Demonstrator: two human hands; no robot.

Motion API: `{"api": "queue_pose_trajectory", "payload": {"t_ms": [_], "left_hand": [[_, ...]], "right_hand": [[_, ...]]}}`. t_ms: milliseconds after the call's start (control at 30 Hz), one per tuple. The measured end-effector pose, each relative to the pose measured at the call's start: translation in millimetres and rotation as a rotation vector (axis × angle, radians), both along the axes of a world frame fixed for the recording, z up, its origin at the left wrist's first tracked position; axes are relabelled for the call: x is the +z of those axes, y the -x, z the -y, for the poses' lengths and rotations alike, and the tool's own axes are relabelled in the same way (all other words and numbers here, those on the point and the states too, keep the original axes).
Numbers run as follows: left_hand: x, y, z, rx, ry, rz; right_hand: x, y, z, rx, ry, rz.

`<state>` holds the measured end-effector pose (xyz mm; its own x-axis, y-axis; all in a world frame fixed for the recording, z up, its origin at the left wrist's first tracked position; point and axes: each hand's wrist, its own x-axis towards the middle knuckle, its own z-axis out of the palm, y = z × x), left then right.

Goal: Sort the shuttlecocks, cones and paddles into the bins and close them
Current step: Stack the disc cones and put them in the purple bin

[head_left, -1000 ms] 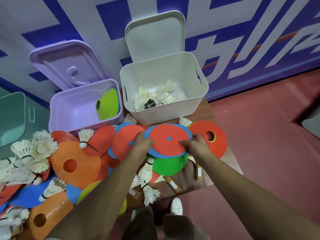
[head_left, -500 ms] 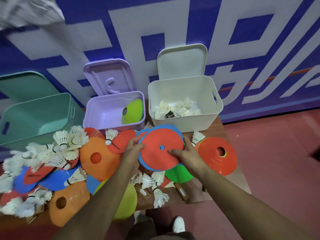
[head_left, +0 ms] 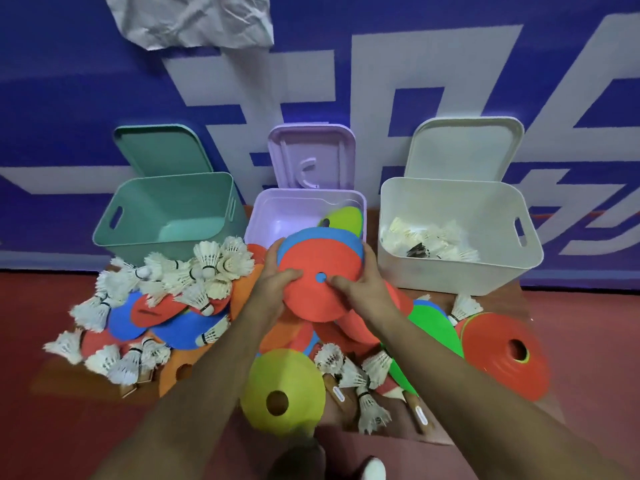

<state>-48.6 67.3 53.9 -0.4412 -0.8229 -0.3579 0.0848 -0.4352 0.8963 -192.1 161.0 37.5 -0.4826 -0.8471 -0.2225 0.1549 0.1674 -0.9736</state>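
Observation:
My left hand (head_left: pixel 275 285) and my right hand (head_left: pixel 362 282) grip a stack of flat cones, red (head_left: pixel 318 292) over blue (head_left: pixel 311 237), just in front of the open purple bin (head_left: pixel 263 223). A yellow-green cone (head_left: pixel 344 220) leans inside that bin. The white bin (head_left: pixel 450 275) on the right holds shuttlecocks (head_left: pixel 426 240). The green bin (head_left: pixel 173 237) on the left looks empty. Loose shuttlecocks (head_left: pixel 194 271), cones and paddles (head_left: pixel 429 327) cover the low table.
All three bins have lids (head_left: pixel 311 157) propped open against the blue and white wall. A yellow cone (head_left: pixel 282 389) lies near the table's front edge, a red-orange cone (head_left: pixel 509 355) at the right. Crumpled paper (head_left: pixel 190 19) hangs on the wall above.
Both hands have lifted the red and blue cone stack off the pile and carried it toward the purple bin. My head has tilted up, bringing the green bin into view.

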Motion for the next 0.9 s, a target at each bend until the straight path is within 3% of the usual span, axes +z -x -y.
{"api": "queue_pose_trajectory", "payload": {"t_ms": [133, 333, 433, 700, 900], "left_hand": [[-6, -21, 55, -0.058, 0.038, 0.082], [-28, -16, 123, 0.060, 0.074, 0.172], [-36, -6, 159, 0.017, 0.065, 0.218], [-88, 19, 229, -0.218, 0.402, 0.807], [-128, 28, 247, -0.371, 0.432, 1.023]], "right_hand": [[-5, -1, 36, -0.030, -0.063, 0.067], [-16, 8, 109, -0.081, -0.220, -0.021], [-27, 13, 147, -0.074, -0.246, -0.035], [-66, 27, 216, -0.069, -0.334, -0.216], [-94, 25, 240, 0.002, -0.414, -0.353]]}}
